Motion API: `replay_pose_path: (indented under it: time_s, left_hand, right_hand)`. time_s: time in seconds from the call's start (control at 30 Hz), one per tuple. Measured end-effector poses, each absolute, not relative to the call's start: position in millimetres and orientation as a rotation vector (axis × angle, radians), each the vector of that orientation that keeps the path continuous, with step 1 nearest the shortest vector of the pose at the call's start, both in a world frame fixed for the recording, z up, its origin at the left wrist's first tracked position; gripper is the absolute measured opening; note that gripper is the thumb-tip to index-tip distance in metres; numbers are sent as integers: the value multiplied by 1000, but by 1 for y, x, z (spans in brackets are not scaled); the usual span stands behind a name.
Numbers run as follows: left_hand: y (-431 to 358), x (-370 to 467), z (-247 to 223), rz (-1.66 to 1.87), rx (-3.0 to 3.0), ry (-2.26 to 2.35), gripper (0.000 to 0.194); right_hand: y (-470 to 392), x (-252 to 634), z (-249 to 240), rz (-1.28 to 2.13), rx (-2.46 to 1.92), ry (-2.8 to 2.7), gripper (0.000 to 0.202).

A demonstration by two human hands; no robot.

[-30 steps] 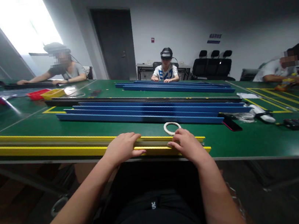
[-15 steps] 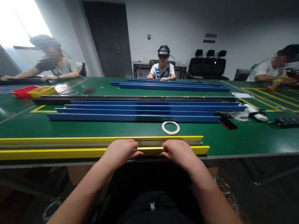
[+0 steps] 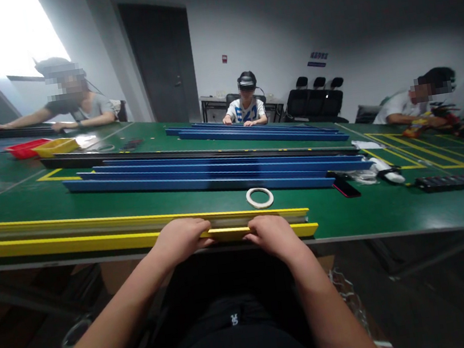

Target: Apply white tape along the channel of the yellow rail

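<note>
A long yellow channel (image 3: 73, 242) lies along the front edge of the green table (image 3: 376, 214). My left hand (image 3: 184, 237) grips its near wall with the fingers folded over the edge. To the right, a short stretch of rail away, my right hand (image 3: 271, 233) is closed on the same wall near the channel's right end. Both sets of fingertips are partly hidden inside the channel. A white tape ring (image 3: 260, 197) lies flat just behind it.
Blue channels (image 3: 199, 183) and a black rail (image 3: 126, 158) lie beyond the ring. Farther right are a phone (image 3: 346, 187) and a black strip (image 3: 461, 181). Red (image 3: 28, 149) and yellow trays (image 3: 55, 147) stand left. Three people sit around the table.
The view has shifted slightly, so most of the scene sits a little farther left. Both my hands keep their hold on the yellow channel, at nearly the same spots.
</note>
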State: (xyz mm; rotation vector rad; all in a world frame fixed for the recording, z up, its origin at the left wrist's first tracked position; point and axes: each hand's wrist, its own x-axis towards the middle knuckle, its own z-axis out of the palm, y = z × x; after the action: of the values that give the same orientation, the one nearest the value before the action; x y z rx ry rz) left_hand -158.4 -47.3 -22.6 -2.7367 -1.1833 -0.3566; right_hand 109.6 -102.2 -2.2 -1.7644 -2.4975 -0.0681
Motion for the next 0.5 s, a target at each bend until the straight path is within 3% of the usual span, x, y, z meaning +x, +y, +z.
replay_pose_path:
  time_s: [0.2,0.4,0.5]
  left_hand:
    - [-52,-157,-20,-533,-2752,-1118,18]
    - [-97,-150,-43,-1307,-2762,-1143,15]
    - [-126,-135,-60,-1729,-2903,-1698,21]
  right_hand:
    - [-103,109,-2,-119,-1784,-2503,32]
    - [-104,108,-3,-155,-1761,-2501,33]
    - [-104,108,2,-193,-1735,-2488,32]
